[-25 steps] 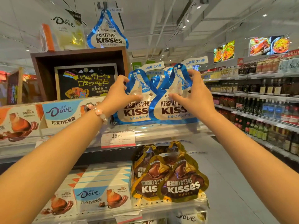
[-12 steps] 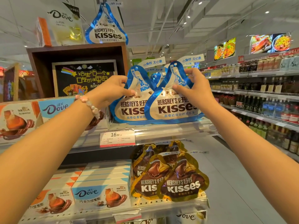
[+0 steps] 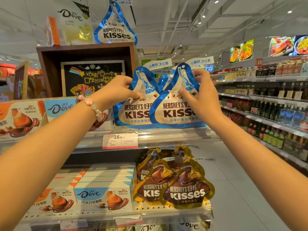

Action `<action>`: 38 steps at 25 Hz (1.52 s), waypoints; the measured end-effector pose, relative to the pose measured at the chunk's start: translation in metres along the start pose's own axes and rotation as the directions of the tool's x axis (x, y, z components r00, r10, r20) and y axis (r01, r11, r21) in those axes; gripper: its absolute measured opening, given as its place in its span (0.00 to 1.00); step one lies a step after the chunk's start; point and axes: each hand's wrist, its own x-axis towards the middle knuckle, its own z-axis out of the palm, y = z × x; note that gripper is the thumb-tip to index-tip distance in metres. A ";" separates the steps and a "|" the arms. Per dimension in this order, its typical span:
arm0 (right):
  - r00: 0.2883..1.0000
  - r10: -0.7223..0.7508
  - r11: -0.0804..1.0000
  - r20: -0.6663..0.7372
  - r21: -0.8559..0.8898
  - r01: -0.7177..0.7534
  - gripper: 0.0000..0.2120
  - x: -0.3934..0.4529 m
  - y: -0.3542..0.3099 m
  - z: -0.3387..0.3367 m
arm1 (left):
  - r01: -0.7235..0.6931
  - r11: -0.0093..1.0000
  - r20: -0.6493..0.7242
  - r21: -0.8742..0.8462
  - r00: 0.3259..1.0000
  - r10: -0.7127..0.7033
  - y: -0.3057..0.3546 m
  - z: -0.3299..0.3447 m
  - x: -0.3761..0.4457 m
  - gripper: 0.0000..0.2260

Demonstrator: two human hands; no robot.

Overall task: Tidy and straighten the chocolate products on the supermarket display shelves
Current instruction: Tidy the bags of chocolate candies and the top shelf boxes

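Though gripped, "KISSES" bags (image 3: 176, 112) upright.

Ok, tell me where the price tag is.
Head view, centre: the price tag hangs on the upper shelf edge, below the left blue Kisses bag, above the Dove boxes.

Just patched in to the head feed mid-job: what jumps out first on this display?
Centre frame, the left hand and right hand each pinch a blue-and-white Kisses bag, the left bag and the right bag, standing on the upper shelf with the right one overlapping the left. Below them sit the gold-and-brown Kisses bags, with Dove boxes to their left.
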 end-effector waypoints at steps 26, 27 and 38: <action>0.575 -0.040 0.949 0.817 -0.149 0.277 0.37 0.048 -0.161 0.152 | -0.221 0.662 0.379 0.716 0.920 -0.103 -0.094 -0.176 -0.020 0.30; 0.533 0.035 0.953 0.845 -0.189 0.237 0.35 0.054 -0.160 0.155 | -0.233 0.678 0.413 0.698 0.903 -0.115 -0.099 -0.179 -0.018 0.29; 0.358 0.229 0.968 0.905 -0.251 0.016 0.19 0.061 -0.173 0.155 | -0.267 0.871 0.474 0.412 0.879 0.045 -0.120 -0.184 -0.018 0.18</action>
